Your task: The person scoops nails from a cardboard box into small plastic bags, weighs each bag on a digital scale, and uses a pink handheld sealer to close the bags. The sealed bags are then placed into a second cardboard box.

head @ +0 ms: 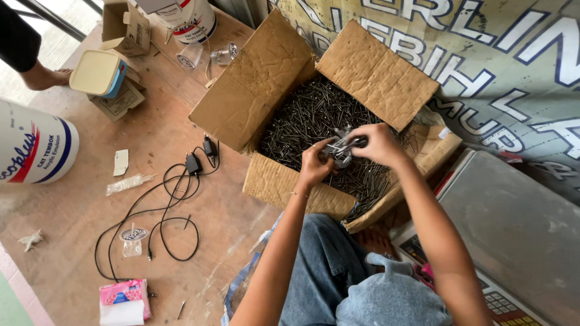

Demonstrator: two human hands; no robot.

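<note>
— Nails [342, 147], a small bundle of them, pinched between both hands above the open cardboard box [266, 90]. The box itself is heaped with dark nails.

— Start me from the left, would you?

— Far left there's a white paint bucket [33, 151] lying at the edge of the wooden floor [72, 205], and behind it a cream-lidded tub [98, 73] resting on a small carton. Nearer us, a black cable [148, 226] loops across the boards up to its charger plug, with a pink tissue pack [124, 297] below it.

— And the hands?

— The left hand [315, 164] is curled shut, fingers clenched round the lower end of the bundle, a thin bracelet on the wrist. The right hand [379, 143] comes in from the other side, fingers closed on the upper end, so both grip the same bunch just over the heap.

— What's beyond them?

— A grey weighing scale [513, 223] sits to the right, just beside the box's torn flap, with a printed banner [483, 54] behind it. The person's knees in blue jeans [329, 265] are tucked up against the box.
</note>
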